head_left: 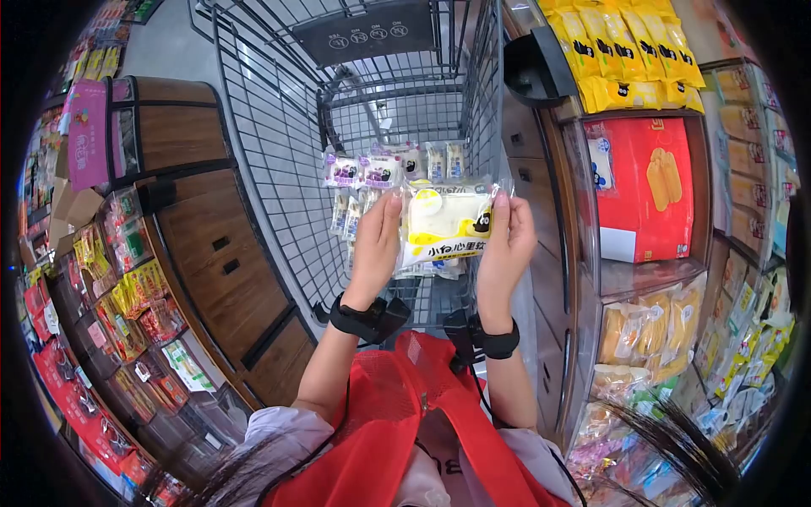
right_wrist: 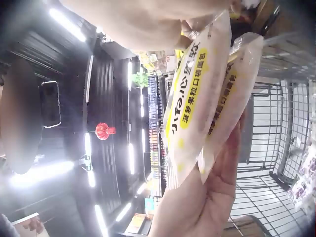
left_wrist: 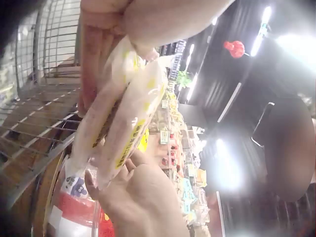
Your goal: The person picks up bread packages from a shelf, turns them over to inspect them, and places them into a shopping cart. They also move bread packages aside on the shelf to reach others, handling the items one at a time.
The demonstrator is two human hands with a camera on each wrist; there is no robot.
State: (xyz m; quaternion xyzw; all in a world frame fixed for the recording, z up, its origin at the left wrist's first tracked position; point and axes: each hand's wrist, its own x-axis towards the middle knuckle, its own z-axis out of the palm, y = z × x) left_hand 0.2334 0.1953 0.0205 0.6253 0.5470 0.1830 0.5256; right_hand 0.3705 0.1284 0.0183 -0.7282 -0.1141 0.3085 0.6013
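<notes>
Two flat, clear-and-yellow packs of bread (head_left: 446, 221) are held together, one behind the other, over the shopping cart (head_left: 270, 144). My left hand (head_left: 378, 245) grips their left edge and my right hand (head_left: 509, 245) grips the right edge. In the head view only the front pack shows fully, its printed face turned up toward me. Both packs (right_wrist: 201, 94) appear side-on in the right wrist view, with yellow-and-black lettering. Below the hands, several purple-and-white packs (head_left: 380, 171) and other small packs lie in the cart.
Wooden shelving with snack packets (head_left: 144, 287) runs along the left. On the right are yellow packs (head_left: 625, 42), a red box (head_left: 650, 194) and bagged bread (head_left: 650, 329). A black bin (head_left: 541, 72) juts out beside the cart.
</notes>
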